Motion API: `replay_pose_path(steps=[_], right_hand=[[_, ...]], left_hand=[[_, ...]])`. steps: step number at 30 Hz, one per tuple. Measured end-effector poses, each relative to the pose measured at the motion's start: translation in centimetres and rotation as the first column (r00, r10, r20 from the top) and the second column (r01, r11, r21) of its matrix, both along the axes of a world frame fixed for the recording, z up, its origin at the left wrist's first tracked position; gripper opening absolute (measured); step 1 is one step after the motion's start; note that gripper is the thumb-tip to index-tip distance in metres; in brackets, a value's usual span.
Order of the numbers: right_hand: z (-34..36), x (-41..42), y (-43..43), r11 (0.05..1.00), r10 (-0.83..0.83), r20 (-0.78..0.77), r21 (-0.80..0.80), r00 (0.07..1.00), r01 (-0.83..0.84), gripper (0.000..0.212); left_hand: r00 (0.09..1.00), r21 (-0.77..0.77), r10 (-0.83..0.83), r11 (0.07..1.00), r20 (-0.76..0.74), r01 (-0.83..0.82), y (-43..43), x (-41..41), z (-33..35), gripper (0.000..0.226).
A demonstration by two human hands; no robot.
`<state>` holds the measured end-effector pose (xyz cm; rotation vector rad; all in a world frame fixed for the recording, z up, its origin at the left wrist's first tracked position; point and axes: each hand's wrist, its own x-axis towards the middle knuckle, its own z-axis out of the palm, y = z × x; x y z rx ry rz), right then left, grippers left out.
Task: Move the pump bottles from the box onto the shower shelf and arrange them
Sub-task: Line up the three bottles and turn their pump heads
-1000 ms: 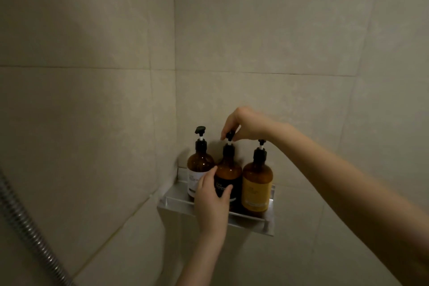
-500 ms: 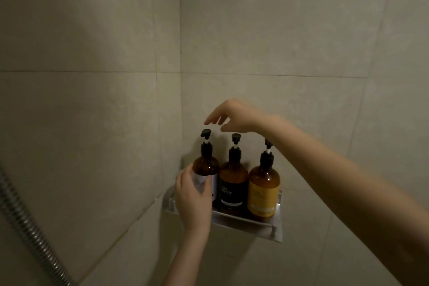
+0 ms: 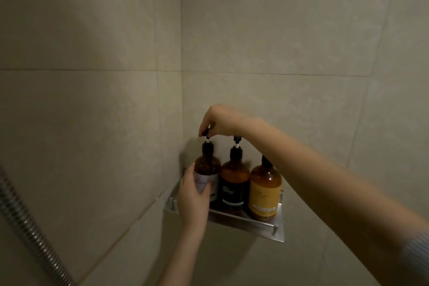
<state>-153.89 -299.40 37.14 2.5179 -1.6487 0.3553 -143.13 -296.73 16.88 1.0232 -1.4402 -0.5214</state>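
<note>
Three amber pump bottles stand side by side on a metal corner shelf [image 3: 243,223]. The left bottle [image 3: 209,165] has a white label, the middle bottle [image 3: 234,183] a black label, the right bottle [image 3: 264,193] a yellow label. My left hand [image 3: 192,199] wraps around the lower body of the white-label bottle. My right hand [image 3: 220,121] reaches over from the right and pinches that bottle's black pump head between fingertips. My right forearm crosses above the yellow-label bottle and hides its pump top. The box is out of view.
Beige tiled walls meet in a corner just behind the shelf. A ribbed metal shower hose [image 3: 27,234] runs diagonally along the lower left edge of the view.
My right hand dropped from open above the bottles onto the left bottle's pump head and pinched it. My left hand stayed on that bottle's body, having moved there from the middle bottle.
</note>
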Motion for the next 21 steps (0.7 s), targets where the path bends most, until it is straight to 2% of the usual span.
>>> replay_pose_path(steps=[9,12,14,15,16,18,20,21], right_hand=[[0.1,0.1,-0.4,1.0,-0.015,0.01,0.023,1.0,0.015,0.026],[0.5,-0.1,0.5,0.999,-0.038,-0.005,0.038,0.999,0.038,0.034],[1.2,-0.7,2.1,0.999,-0.05,0.069,-0.011,0.996,0.051,0.043],[1.5,-1.3,3.2,0.997,-0.041,0.185,-0.064,0.982,0.053,0.045],[1.6,-2.1,4.5,0.99,-0.012,0.337,-0.128,0.942,0.059,0.044],[0.6,-4.3,7.8,0.953,0.078,0.621,-0.275,0.78,0.124,0.038],[-2.5,-6.7,11.0,0.89,0.134,0.787,-0.362,0.603,0.276,0.03],[-4.6,-7.8,12.3,0.871,0.126,0.842,-0.347,0.524,0.348,0.027]], left_hand=[[1.0,-0.008,0.027,1.0,0.005,-0.027,-0.1,-0.1,-0.2,0.059],[1.0,-0.005,-0.006,1.0,-0.011,0.006,-0.3,0.1,-0.3,0.055],[1.0,-0.005,-0.01,1.0,-0.017,0.01,-0.4,0.2,0.0,0.05],[1.0,0.009,-0.013,1.0,-0.029,0.013,-0.5,0.3,0.1,0.048],[0.998,0.032,-0.02,0.999,-0.054,0.022,-0.8,0.5,0.3,0.047],[0.993,0.094,-0.049,0.994,-0.106,0.059,-1.6,1.0,0.8,0.047],[0.989,0.138,-0.098,0.984,-0.113,0.114,-2.5,1.6,1.5,0.047],[0.982,0.146,-0.143,0.976,-0.126,0.161,-2.9,1.9,1.7,0.047]])
